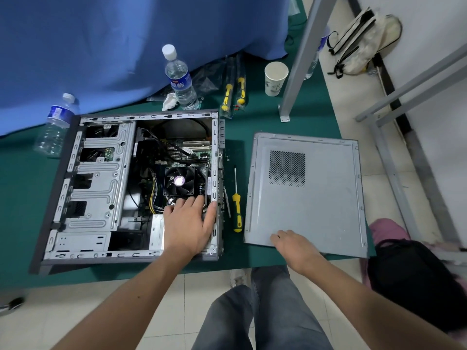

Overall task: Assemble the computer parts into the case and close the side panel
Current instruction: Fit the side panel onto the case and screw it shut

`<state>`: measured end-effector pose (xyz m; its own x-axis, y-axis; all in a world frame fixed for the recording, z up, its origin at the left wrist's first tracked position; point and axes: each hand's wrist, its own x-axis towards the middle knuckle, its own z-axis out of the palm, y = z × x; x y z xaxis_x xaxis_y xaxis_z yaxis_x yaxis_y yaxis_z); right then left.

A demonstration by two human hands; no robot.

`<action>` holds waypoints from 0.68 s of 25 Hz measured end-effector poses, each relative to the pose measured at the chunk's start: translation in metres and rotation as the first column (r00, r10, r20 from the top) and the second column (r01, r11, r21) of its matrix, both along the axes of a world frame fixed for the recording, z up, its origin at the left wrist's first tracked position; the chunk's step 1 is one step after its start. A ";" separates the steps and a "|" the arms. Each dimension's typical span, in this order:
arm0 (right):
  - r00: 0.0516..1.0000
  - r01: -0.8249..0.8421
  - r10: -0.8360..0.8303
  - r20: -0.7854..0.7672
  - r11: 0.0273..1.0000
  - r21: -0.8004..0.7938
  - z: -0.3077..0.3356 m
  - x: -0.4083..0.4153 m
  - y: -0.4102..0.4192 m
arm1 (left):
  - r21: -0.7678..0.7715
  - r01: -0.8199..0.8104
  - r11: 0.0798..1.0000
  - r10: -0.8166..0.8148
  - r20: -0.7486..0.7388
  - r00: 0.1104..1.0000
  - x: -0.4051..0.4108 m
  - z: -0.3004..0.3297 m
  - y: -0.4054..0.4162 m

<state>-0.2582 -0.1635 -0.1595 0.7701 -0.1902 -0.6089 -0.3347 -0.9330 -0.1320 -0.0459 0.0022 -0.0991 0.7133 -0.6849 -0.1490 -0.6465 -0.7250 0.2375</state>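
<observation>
A capped water bottle (180,79) stands at the far side of the green bench (20,198), with crumpled tissue (169,101) just left of it and an empty bottle (54,127) lying further left against the blue cloth (101,46). To the right stand a paper cup (275,78) and two bagged yellow-handled tools (233,92). A cream tote bag (364,44) leans on the far right wall, and a black backpack (414,281) sits on the floor near right.

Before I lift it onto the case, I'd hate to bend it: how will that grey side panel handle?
The side panel looks like thin sheet metal, so probably light yet prone to flexing if raised by the one corner under the right hand. Its smooth face may slip. Its near edge already overhangs the green table, so it could tip.
</observation>
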 end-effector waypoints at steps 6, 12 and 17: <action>0.999 -0.043 0.044 0.017 0.998 -0.037 0.026 -0.019 -0.011 | 0.025 -0.001 1.000 0.001 0.009 1.000 0.000 -0.001 0.001; 0.955 -0.121 0.152 0.254 0.984 -0.134 0.068 -0.020 -0.021 | -0.032 -0.064 0.997 0.062 -0.078 0.995 0.000 0.004 0.000; 0.920 -0.096 0.164 0.357 0.975 -0.199 0.121 -0.006 -0.039 | -0.217 0.090 0.972 -0.129 -0.173 0.976 -0.011 0.042 -0.020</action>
